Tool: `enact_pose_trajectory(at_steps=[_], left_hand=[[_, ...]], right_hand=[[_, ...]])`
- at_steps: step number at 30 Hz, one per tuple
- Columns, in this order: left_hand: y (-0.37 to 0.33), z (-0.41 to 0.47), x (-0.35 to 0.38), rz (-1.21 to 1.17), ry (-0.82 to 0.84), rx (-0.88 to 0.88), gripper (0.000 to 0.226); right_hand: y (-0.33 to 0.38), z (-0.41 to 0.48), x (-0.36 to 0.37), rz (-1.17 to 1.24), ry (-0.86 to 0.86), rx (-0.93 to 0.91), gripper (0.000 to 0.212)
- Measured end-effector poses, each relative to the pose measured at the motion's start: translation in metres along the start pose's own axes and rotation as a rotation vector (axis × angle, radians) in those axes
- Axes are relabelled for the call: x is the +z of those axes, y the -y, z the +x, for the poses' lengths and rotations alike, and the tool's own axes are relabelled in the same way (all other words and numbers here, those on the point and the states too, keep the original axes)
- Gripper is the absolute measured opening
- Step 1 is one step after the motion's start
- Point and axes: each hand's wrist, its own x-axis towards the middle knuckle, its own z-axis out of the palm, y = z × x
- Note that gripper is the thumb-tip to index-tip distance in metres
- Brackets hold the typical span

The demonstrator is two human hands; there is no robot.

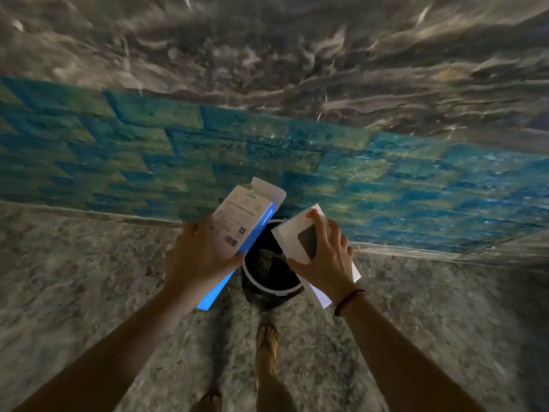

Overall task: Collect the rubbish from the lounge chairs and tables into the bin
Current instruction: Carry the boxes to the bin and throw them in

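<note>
Two boxes, one bin [269,285]. Left hand [196,254] grips blue carton [246,215], long axis diagonal, open end pointing away; right hand [323,258] grips white box [292,234].

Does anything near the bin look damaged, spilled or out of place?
I see no spill. Only the blue and white box in the left hand looks odd: its top flaps stand open. The right hand holds a white box above the bin.

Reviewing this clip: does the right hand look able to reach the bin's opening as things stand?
Probably yes. The right hand holds its white box directly above the bin, whose opening is uncovered. The blue-and-white box in the left hand overlaps only the near edge.
</note>
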Motion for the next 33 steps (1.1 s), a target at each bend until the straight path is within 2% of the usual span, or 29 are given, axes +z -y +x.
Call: enact_pose_trajectory(at_steps=[4, 11, 18, 26, 30, 33], left_hand=[[0.034, 0.032, 0.066, 0.043, 0.031, -0.158, 0.081], [0.083, 0.059, 0.14, 0.041, 0.065, -0.362, 0.075], [0.1, 0.075, 0.184, 0.098, 0.163, -0.416, 0.076], [0.085, 0.106, 0.212, 0.176, 0.21, -0.32, 0.079], [0.075, 0.121, 0.242, 0.218, 0.283, -0.29, 0.082], [0.065, 0.128, 0.269, 0.166, 0.354, -0.27, 0.09]], right_hand=[[-0.037, 0.052, 0.074, -0.047, 0.171, -0.028, 0.102], [-0.086, 0.113, 0.181, -0.079, 0.423, 0.015, 0.105], [-0.107, 0.154, 0.238, -0.107, 0.57, 0.037, 0.111], [-0.127, 0.162, 0.207, -0.108, 0.388, 0.028, 0.095], [-0.128, 0.168, 0.195, -0.066, 0.3, 0.012, 0.089], [-0.129, 0.169, 0.188, -0.081, 0.264, 0.004, 0.085]])
